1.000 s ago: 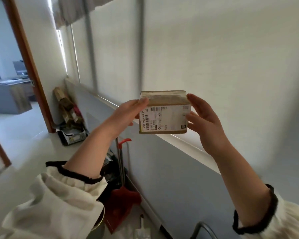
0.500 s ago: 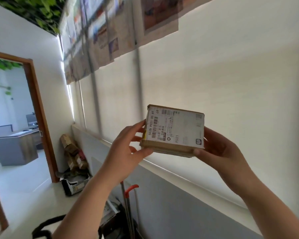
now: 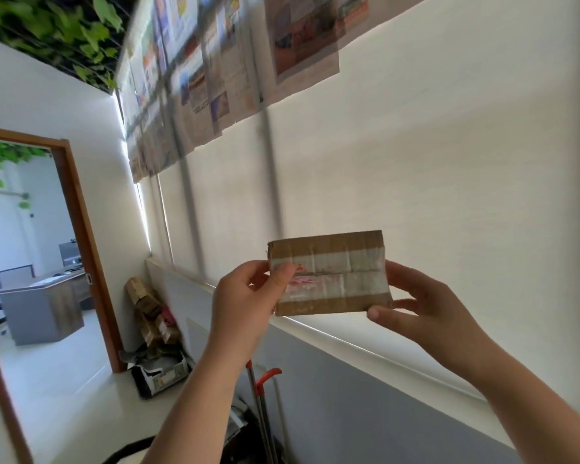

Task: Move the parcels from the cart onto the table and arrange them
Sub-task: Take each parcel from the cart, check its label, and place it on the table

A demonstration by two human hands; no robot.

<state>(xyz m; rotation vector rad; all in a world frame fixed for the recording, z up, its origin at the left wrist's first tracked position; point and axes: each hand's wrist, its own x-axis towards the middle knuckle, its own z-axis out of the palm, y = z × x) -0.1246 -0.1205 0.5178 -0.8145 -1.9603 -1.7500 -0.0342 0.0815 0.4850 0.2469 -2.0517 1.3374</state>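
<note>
Up in the air, a small brown cardboard parcel [image 3: 330, 272] with two shiny bands of clear tape across it shows its wide side to the camera. It is a little way from the middle of the view, toward 4 o'clock. It sits between two bare hands and touches nothing else.

The left hand [image 3: 245, 303] is at the parcel's 9 o'clock edge. Its thumb lies over the front and its fingers curl round the back, so it pinches that edge. The right hand [image 3: 422, 309] is at the 4 o'clock corner. Its thumb presses the bottom corner and its fingers reach up behind the 3 o'clock edge, so it grips too.

Behind the parcel hangs a big pale window blind [image 3: 416, 162], with a long white ledge [image 3: 332, 333] just under it. Blurry coloured paper sheets [image 3: 302, 38] hang at 12 o'clock. Green leaves [image 3: 64, 25] are at 11 o'clock. A brown wooden door frame [image 3: 81, 229] stands at 9 o'clock, and a grey desk [image 3: 44, 303] is seen through it. A pile of brown cardboard boxes [image 3: 151, 313] leans on the wall at 8 o'clock. A red plastic handle [image 3: 268, 375] on thin metal poles is at 6 o'clock.
</note>
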